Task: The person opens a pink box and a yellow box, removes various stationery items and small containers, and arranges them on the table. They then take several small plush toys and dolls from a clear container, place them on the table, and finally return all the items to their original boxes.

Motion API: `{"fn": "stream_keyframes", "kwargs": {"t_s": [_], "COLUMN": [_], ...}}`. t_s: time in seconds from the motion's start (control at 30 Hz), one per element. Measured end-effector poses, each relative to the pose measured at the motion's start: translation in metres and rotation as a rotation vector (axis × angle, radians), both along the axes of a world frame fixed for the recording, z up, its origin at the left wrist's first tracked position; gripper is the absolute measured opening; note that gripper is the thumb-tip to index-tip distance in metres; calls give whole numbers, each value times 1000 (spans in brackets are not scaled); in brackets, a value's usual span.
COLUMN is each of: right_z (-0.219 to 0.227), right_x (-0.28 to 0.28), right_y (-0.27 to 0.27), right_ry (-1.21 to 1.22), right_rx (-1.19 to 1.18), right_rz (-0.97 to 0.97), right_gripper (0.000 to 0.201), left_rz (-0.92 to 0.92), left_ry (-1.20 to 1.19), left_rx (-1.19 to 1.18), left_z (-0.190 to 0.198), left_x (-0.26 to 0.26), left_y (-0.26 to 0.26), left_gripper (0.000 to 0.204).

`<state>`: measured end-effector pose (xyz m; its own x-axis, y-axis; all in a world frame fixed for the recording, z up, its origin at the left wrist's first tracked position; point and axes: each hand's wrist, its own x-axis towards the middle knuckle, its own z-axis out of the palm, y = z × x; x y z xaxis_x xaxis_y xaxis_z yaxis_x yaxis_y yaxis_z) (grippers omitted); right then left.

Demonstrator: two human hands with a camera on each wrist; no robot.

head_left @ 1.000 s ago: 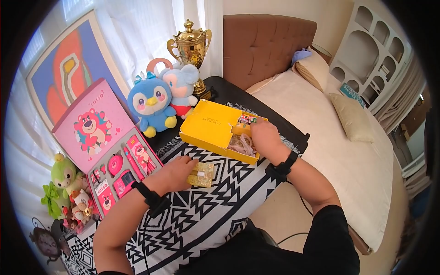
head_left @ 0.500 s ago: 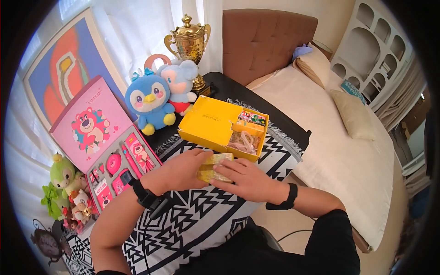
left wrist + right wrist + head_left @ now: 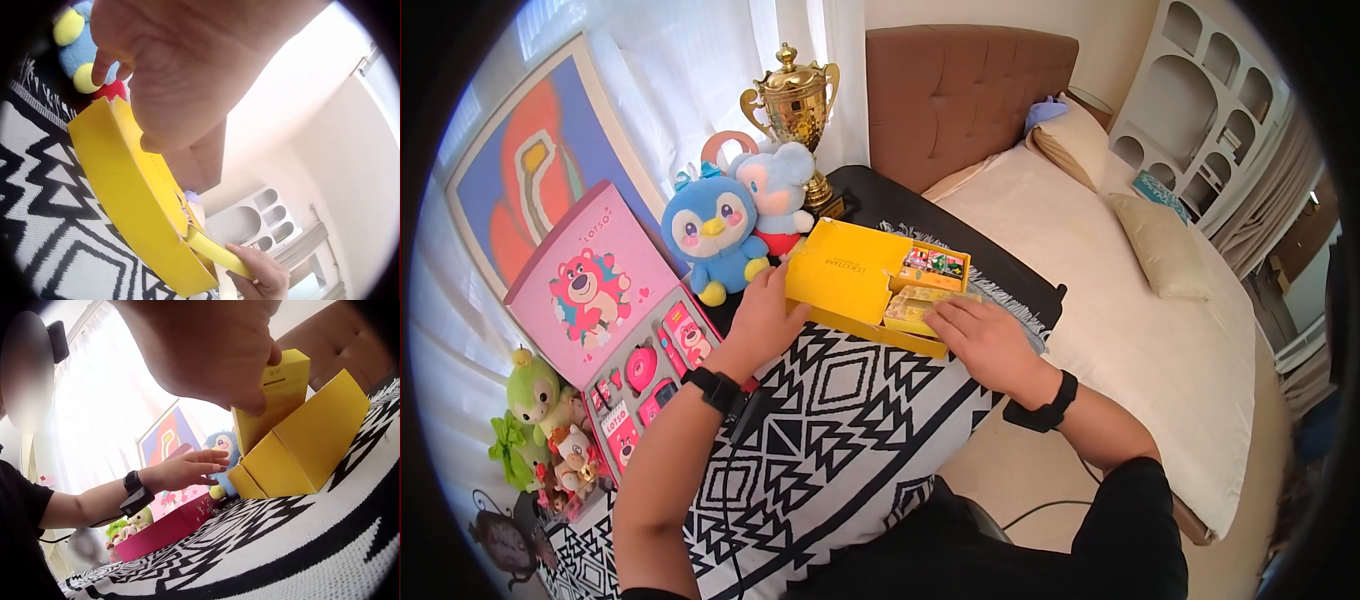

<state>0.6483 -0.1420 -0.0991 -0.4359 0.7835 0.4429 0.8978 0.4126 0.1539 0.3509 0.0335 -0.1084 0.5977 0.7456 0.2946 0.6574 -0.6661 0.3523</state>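
A large yellow box [image 3: 840,265] with a printed lid lies on the patterned cloth, its right part uncovered. Small colourful boxes [image 3: 935,262] sit in the back of that opening. My right hand [image 3: 985,345] grips a small yellow patterned box [image 3: 908,306] by its right end, over the front of the opening. It stands tilted there in the right wrist view, its lower end behind the wall of the large box [image 3: 300,453]. At the large box's left end is my left hand [image 3: 760,315], fingers extended and thumb close over the lid edge.
A pink gift set [image 3: 595,290] stands with its lid up on the left, beside several small plush toys [image 3: 550,420]. Behind the yellow box are a blue penguin plush [image 3: 710,225], a pale blue plush [image 3: 778,190] and a gold trophy [image 3: 795,110]. A bed [image 3: 1090,300] lies right.
Both hands held the small yellow box in front of the large one. The right hand has carried it to the opening; the left hand has let go and moved to the large box's left end.
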Motion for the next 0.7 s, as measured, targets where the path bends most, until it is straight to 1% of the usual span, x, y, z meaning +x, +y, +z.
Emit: {"fn": "stream_keyframes", "kwargs": {"t_s": [0.07, 0.1, 0.17, 0.23, 0.3, 0.37, 0.43, 0.47, 0.5, 0.6, 0.63, 0.7], "right_z": [0, -1, -6, -9, -9, -12, -13, -12, -12, -20, -19, -15], "right_x": [-1, -2, -3, -4, -8, -10, -10, -9, -9, -10, -10, -12], "right_y": [5, 8, 14, 17, 23, 27, 29, 31, 32, 34, 32, 24], "right_ry": [7, 14, 39, 61, 62, 104, 141, 165, 190, 194, 193, 237], "right_rx": [-28, -57, -62, -72, -154, -167, -180, -245, -310, -372, -373, -444], "right_rz": [1, 0, 9, 14, 49, 78, 107, 111, 114, 159, 159, 99], "right_gripper": [40, 40, 40, 40, 40, 38, 36, 37, 38, 39, 39, 40], "left_rz": [119, 120, 132, 134, 132, 141, 158, 174, 175, 181, 191, 203], "left_ry": [3, 4, -27, -48, -68, -97, -120, -144, -146, -169, -176, -184], "left_rx": [-272, -269, -396, -399, -400, -480, -511, -540, -542, -518, -485, -454], "left_z": [-5, -8, -13, -17, -16, -15, -16, -16, -19, -26, -28, -28], "left_x": [2, 2, 2, 2, 4, 3, 2, 3, 2, 2, 3, 3], "left_y": [8, 12, 18, 19, 19, 18, 20, 21, 23, 27, 27, 27], "left_gripper": [76, 76, 79, 78, 76, 78, 76, 75, 75, 71, 66, 63]}}
